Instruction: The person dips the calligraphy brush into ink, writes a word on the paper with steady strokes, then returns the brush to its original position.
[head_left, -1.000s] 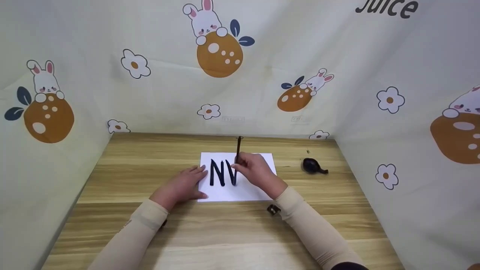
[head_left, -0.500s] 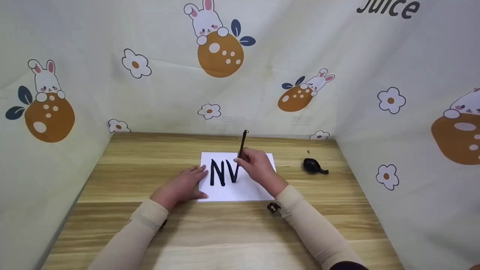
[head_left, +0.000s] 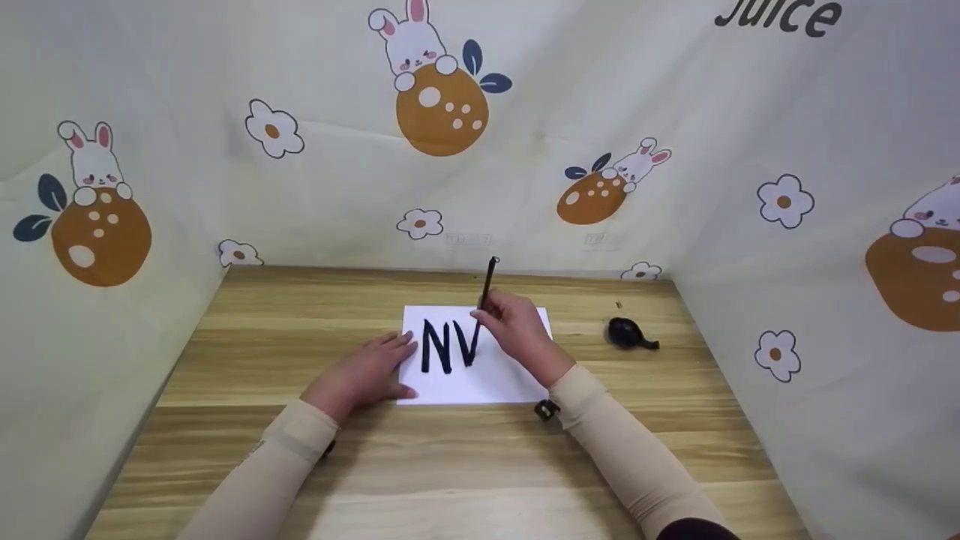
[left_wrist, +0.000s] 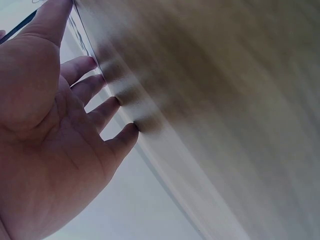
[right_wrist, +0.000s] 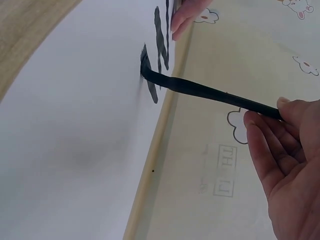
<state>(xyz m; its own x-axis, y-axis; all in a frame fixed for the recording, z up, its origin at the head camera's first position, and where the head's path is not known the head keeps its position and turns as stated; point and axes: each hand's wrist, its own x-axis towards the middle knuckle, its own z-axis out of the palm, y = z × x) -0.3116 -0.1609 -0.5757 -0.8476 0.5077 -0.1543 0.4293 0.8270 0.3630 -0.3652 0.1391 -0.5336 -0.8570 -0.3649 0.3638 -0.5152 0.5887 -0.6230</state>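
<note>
I see paper (head_left: 480,381) nr table (head_left: 435,465) far edge, more rm nearside; R hand (head_left: 517,326) pinches tilted brush (right_wrist: 210,93); L hand (head_left: 364,371) unclenched, touches paper.

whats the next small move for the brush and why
Probably draw the brush up and to the right: the right hand holds it with its tip near the foot of the slanted stroke, white paper shows to the right of that, and the left hand touches the paper's left edge.
</note>
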